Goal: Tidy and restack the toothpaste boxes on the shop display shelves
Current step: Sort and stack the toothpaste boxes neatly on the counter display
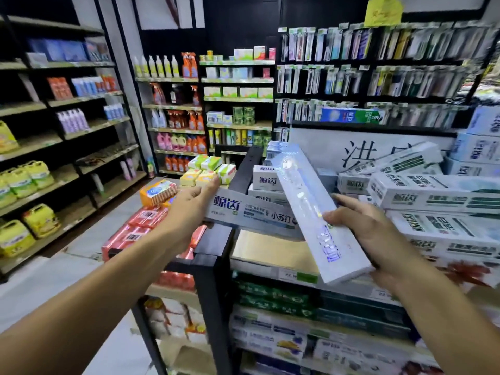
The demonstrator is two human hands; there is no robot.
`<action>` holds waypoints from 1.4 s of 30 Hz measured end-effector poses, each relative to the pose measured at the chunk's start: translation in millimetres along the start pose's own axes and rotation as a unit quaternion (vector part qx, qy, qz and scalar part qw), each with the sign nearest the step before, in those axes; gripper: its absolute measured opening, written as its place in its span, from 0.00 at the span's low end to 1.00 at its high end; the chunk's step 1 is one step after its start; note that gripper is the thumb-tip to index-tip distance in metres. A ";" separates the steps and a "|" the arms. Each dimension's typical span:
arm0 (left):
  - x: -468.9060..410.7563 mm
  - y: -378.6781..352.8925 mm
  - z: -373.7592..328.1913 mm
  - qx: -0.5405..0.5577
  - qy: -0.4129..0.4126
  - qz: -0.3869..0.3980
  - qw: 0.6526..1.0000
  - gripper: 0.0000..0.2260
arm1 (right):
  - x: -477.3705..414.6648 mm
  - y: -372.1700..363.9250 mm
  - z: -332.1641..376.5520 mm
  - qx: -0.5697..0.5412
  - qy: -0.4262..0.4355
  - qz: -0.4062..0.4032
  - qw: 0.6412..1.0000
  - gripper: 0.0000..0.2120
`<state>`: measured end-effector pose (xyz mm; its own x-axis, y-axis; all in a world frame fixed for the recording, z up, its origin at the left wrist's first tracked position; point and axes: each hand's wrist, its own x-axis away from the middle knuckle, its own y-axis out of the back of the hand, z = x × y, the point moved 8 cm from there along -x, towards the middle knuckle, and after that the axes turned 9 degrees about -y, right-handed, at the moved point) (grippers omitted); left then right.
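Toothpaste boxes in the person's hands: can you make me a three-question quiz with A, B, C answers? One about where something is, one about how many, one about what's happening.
1. Where does the shiny box in the right hand lie?
A. Across the top of the other held box
B. On the floor
C. Under the bottom shelf

2. How many boxes are the hands holding in all?
A. None
B. Two
C. Five

3. What is the shelf spot just below the held boxes like?
A. Stacked full
B. Covered by a cloth
C. Bare, nothing on it

Answers:
1. A, since the shiny box crosses over the baking soda box held by the left hand.
2. B, since each hand grips one box.
3. C, since the tan shelf surface shows bare there.
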<state>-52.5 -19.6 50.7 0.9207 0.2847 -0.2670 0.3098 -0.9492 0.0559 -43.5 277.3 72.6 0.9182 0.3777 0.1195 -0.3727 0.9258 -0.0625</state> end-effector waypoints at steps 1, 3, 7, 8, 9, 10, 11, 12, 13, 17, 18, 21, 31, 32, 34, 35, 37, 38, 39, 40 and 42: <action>-7.6 -2.3 4.7 -0.009 -0.007 0.006 1.000 0.24 | -2.7 4.4 3.9 0.007 0.018 -0.014 1.000 0.17; -24.5 -9.8 14.3 -0.039 -0.022 0.028 0.999 0.24 | -12.0 8.7 13.7 0.014 0.047 -0.019 0.999 0.14; -53.0 -31.3 33.4 -0.074 -0.038 0.068 0.994 0.33 | -37.6 9.6 28.3 0.043 0.068 -0.013 0.997 0.14; -59.6 -35.4 39.0 -0.062 -0.038 0.078 0.994 0.35 | -42.4 10.5 29.0 0.046 0.068 -0.019 0.996 0.13; -66.6 -39.7 44.2 -0.056 -0.035 0.089 0.994 0.35 | -46.7 11.2 28.7 0.048 0.065 -0.023 0.996 0.11; -74.7 -43.0 50.7 -0.064 -0.031 0.100 0.992 0.33 | -50.0 12.3 27.4 0.050 0.060 -0.025 0.997 0.11; -81.4 -46.7 56.1 -0.075 -0.030 0.112 0.990 0.26 | -52.1 12.5 24.8 0.053 0.054 -0.023 0.997 0.13; -89.0 -52.3 60.8 -0.083 -0.032 0.126 0.988 0.18 | -54.1 12.7 22.4 0.056 0.047 -0.022 0.997 0.14; -96.1 -56.5 64.3 -0.094 -0.034 0.139 0.985 0.10 | -56.1 13.3 20.3 0.061 0.041 -0.026 0.997 0.15; -119.9 -76.9 71.3 -0.205 -0.074 0.215 0.952 0.14 | -58.5 20.2 16.7 0.077 0.038 -0.058 0.995 0.15; -121.9 -82.1 69.9 -0.246 -0.104 0.240 0.933 0.16 | -57.9 21.5 17.2 0.082 0.038 -0.069 0.994 0.15; -126.6 -90.6 66.0 -0.353 -0.201 0.268 0.874 0.18 | -54.8 22.2 14.4 0.111 0.029 -0.088 0.989 0.15; -131.4 -106.0 70.9 -0.385 -0.310 0.314 0.811 0.23 | -63.3 1.3 18.6 0.297 -0.036 -0.080 0.951 0.16; -130.0 -104.9 71.3 -0.381 -0.314 0.310 0.813 0.22 | -64.7 -0.9 19.8 0.321 -0.040 -0.081 0.943 0.16; -127.2 -102.4 71.7 -0.366 -0.321 0.294 0.822 0.20 | -70.0 -5.8 18.5 0.382 -0.055 -0.077 0.919 0.15; -126.5 -100.7 71.3 -0.359 -0.325 0.286 0.827 0.19 | -73.1 -8.4 16.0 0.418 -0.065 -0.072 0.903 0.16; -126.9 -96.1 69.4 -0.358 -0.332 0.275 0.828 0.19 | -79.9 -13.2 8.7 0.495 -0.088 -0.052 0.863 0.13; -127.3 -93.8 68.4 -0.359 -0.335 0.277 0.826 0.20 | -82.0 -15.6 4.1 0.523 -0.101 -0.037 0.845 0.10; -128.1 -91.5 67.5 -0.355 -0.340 0.283 0.824 0.21 | -84.1 -16.9 -0.4 0.542 -0.117 -0.023 0.832 0.09; -129.5 -89.1 67.0 -0.348 -0.340 0.290 0.824 0.22 | -85.2 -17.3 -4.8 0.555 -0.136 -0.011 0.820 0.09; -132.8 -82.9 65.8 -0.341 -0.314 0.300 0.834 0.21 | -88.3 -18.3 -11.5 0.577 -0.159 0.013 0.801 0.14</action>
<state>-216.1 12.4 18.2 0.7180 -0.5446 -0.4334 0.0979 -0.5375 0.8376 -116.2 226.9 51.8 0.8955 0.2112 0.3919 -0.4363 0.2422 0.8666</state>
